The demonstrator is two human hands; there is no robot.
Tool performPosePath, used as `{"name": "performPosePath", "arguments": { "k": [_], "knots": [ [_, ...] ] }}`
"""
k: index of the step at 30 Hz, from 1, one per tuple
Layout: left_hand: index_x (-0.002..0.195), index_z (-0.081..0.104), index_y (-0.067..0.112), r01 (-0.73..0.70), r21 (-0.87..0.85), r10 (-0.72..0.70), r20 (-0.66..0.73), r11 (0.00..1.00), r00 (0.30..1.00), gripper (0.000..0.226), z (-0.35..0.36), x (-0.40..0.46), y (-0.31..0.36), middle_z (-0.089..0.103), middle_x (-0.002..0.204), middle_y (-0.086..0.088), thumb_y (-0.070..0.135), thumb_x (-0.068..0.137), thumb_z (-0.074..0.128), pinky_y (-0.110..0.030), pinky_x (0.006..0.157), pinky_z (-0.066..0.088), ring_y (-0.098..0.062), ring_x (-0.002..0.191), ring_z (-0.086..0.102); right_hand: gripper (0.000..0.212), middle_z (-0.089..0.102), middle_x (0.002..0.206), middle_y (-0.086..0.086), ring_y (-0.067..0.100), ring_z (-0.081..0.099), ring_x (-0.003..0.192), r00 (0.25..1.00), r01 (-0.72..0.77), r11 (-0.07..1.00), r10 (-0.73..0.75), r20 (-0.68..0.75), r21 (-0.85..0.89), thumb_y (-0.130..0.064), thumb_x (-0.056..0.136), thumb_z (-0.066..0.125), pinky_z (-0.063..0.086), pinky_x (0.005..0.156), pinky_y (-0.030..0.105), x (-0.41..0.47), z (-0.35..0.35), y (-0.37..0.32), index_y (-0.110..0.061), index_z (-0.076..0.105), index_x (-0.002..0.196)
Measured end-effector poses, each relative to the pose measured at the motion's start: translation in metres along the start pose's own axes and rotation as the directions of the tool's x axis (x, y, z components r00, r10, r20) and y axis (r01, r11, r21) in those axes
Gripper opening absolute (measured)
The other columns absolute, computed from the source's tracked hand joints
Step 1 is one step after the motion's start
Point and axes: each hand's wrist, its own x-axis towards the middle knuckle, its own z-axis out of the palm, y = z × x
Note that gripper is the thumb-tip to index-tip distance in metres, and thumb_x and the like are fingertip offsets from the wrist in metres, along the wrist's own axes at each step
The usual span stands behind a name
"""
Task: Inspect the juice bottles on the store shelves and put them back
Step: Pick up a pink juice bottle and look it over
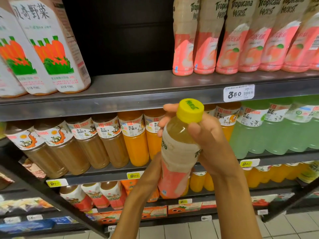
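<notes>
Up in front of the shelves, both hands hold one Tropicana peach juice bottle (178, 152), tilted so that its yellow cap (190, 110) leans toward the camera. The right hand (209, 144) wraps the neck and shoulder from the right, thumb across the front just below the cap, fingertips showing round the far side at the left. The left hand (152, 171) cups the lower body from the left and behind, its forearm rising from the bottom edge; its fingers are hidden behind the bottle. Green lettering is printed on the cap, too blurred to read. The label is cream above and pink below, with part of the green brand name showing.

On the top shelf (138, 94) stands a row of matching Tropicana bottles (241, 40) at the right, and carrot-printed cartons (51, 49) at the left, with a bare gap between. A white price tag (239, 93) on the shelf edge reads 3.50. Below, brown, orange and pale green juice bottles (133, 138) stand in line; yellow tags (134, 175) read 9.90.
</notes>
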Motion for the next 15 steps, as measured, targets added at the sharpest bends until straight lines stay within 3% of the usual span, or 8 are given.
{"name": "performPosePath", "arguments": {
  "k": [2, 3, 5, 7, 9, 11, 13, 15],
  "knots": [
    [0.083, 0.075, 0.011, 0.053, 0.001, -0.053, 0.055, 0.999, 0.997, 0.056, 0.003, -0.006, 0.002, 0.072, 0.080, -0.009, 0.047, 0.082, 0.032, -0.032, 0.077, 0.054, -0.021, 0.077, 0.067, 0.043, 0.072, 0.101, 0.000, 0.017, 0.067, 0.092, 0.998, -0.026, 0.999, 0.028, -0.056, 0.037, -0.052, 0.085, 0.060, 0.053, 0.077, 0.029, 0.000, -0.001, -0.001, -0.026, 0.066, 0.119],
    [0.100, 0.066, -0.001, 0.075, -0.010, -0.074, 0.074, 0.997, 0.995, 0.066, 0.004, -0.009, 0.003, 0.067, 0.088, -0.018, 0.050, 0.083, 0.030, -0.040, 0.085, 0.049, -0.030, 0.084, 0.062, 0.039, 0.073, 0.100, 0.001, 0.018, 0.068, 0.090, 0.994, -0.043, 0.997, 0.048, -0.097, 0.056, -0.048, 0.088, 0.057, 0.054, 0.076, 0.030, 0.000, -0.001, -0.001, -0.026, 0.066, 0.119],
    [0.118, 0.052, -0.009, 0.106, -0.061, -0.100, 0.091, 0.993, 0.991, 0.076, 0.006, -0.015, 0.003, 0.061, 0.095, -0.023, 0.055, 0.084, 0.028, -0.048, 0.088, 0.044, -0.035, 0.086, 0.057, 0.034, 0.074, 0.100, 0.003, 0.019, 0.069, 0.091, 0.974, -0.080, 0.995, 0.091, -0.206, 0.064, -0.046, 0.091, 0.051, 0.055, 0.077, 0.032, 0.000, -0.002, 0.002, -0.029, 0.068, 0.116],
    [0.116, 0.054, -0.006, 0.119, -0.115, -0.108, 0.100, 0.986, 0.989, 0.079, 0.008, -0.016, 0.001, 0.063, 0.090, -0.022, 0.059, 0.078, 0.034, -0.045, 0.082, 0.048, -0.031, 0.079, 0.061, 0.028, 0.074, 0.097, -0.001, 0.017, 0.070, 0.092, 0.936, -0.118, 0.992, 0.123, -0.331, 0.035, -0.047, 0.093, 0.048, 0.056, 0.080, 0.033, 0.002, -0.001, 0.005, -0.035, 0.071, 0.102],
    [0.105, 0.068, 0.008, 0.102, -0.130, -0.094, 0.067, 0.986, 0.993, 0.070, 0.011, -0.015, 0.001, 0.070, 0.086, -0.014, 0.061, 0.069, 0.041, -0.041, 0.079, 0.053, -0.024, 0.077, 0.066, 0.026, 0.071, 0.088, -0.005, 0.010, 0.069, 0.086, 0.901, -0.149, 0.989, 0.126, -0.415, -0.023, -0.049, 0.094, 0.047, 0.057, 0.074, 0.025, 0.007, 0.002, 0.006, -0.036, 0.070, 0.094],
    [0.086, 0.076, 0.024, 0.086, -0.145, -0.080, 0.045, 0.986, 0.996, 0.053, 0.013, -0.013, 0.002, 0.075, 0.080, -0.006, 0.060, 0.068, 0.041, -0.033, 0.070, 0.058, -0.017, 0.071, 0.071, 0.026, 0.069, 0.089, -0.004, 0.006, 0.068, 0.081, 0.886, -0.181, 0.981, 0.132, -0.445, -0.068, -0.052, 0.089, 0.053, 0.055, 0.065, 0.021, 0.010, 0.005, 0.008, -0.032, 0.064, 0.101],
    [0.092, 0.072, 0.029, 0.084, -0.146, -0.080, 0.032, 0.986, 0.996, 0.049, 0.013, -0.011, 0.003, 0.076, 0.085, 0.000, 0.059, 0.070, 0.040, -0.029, 0.069, 0.059, -0.013, 0.076, 0.072, 0.037, 0.068, 0.102, 0.000, 0.010, 0.068, 0.089, 0.879, -0.197, 0.970, 0.110, -0.464, -0.144, -0.046, 0.080, 0.063, 0.057, 0.070, 0.024, 0.011, 0.007, 0.013, -0.028, 0.059, 0.112],
    [0.100, 0.063, 0.031, 0.072, -0.133, -0.068, 0.035, 0.989, 0.997, 0.048, 0.011, -0.011, 0.006, 0.076, 0.087, 0.006, 0.059, 0.069, 0.040, -0.023, 0.065, 0.058, -0.009, 0.081, 0.072, 0.039, 0.066, 0.109, 0.006, 0.018, 0.068, 0.096, 0.871, -0.189, 0.969, 0.091, -0.482, -0.158, -0.033, 0.083, 0.068, 0.059, 0.076, 0.033, 0.011, 0.007, 0.018, -0.022, 0.058, 0.119]
  ]
}}
